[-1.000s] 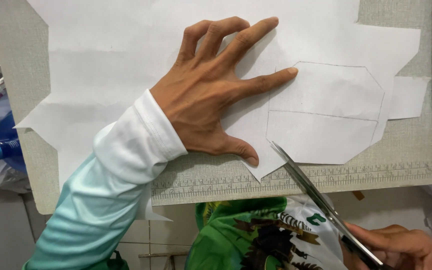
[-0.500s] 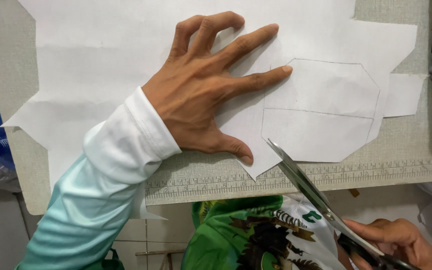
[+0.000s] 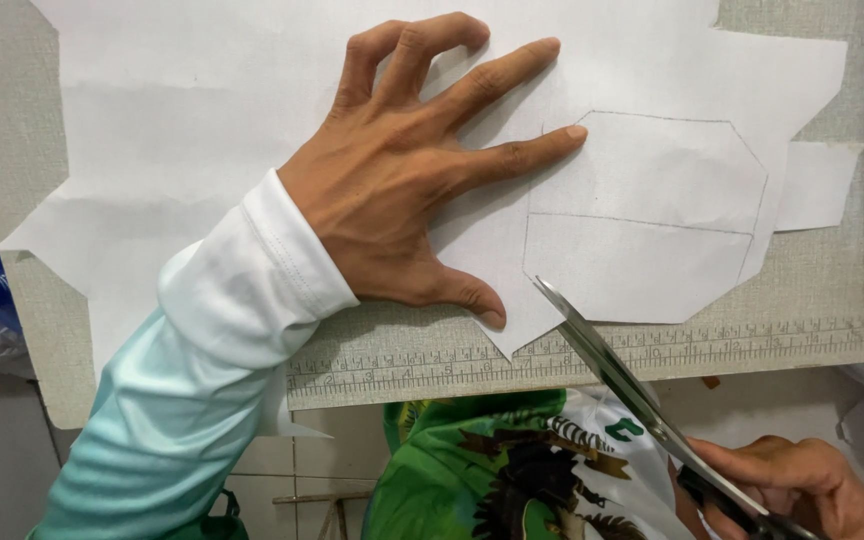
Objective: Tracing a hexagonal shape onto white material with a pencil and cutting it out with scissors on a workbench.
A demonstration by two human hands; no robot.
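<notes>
Two hands work one white fabric sheet (image 3: 252, 150); the right hand (image 3: 787, 485) grips the handles of metal scissors (image 3: 617, 375), blade tips touching the sheet's lower edge beside a pencilled octagon outline (image 3: 647, 215); the left hand (image 3: 407, 175) presses flat, fingers spread, just left of that outline; the sheet lies on a grey ruled board (image 3: 652, 350).

Grey worktable (image 3: 832, 300) with ruler-marked edge (image 3: 552, 355), perhaps tiled floor (image 3: 292, 470) below

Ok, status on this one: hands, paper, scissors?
Left hand flat on white paper. Right hand grips scissors, blade tips at paper's lower edge. Cut path unobstructed.
</notes>
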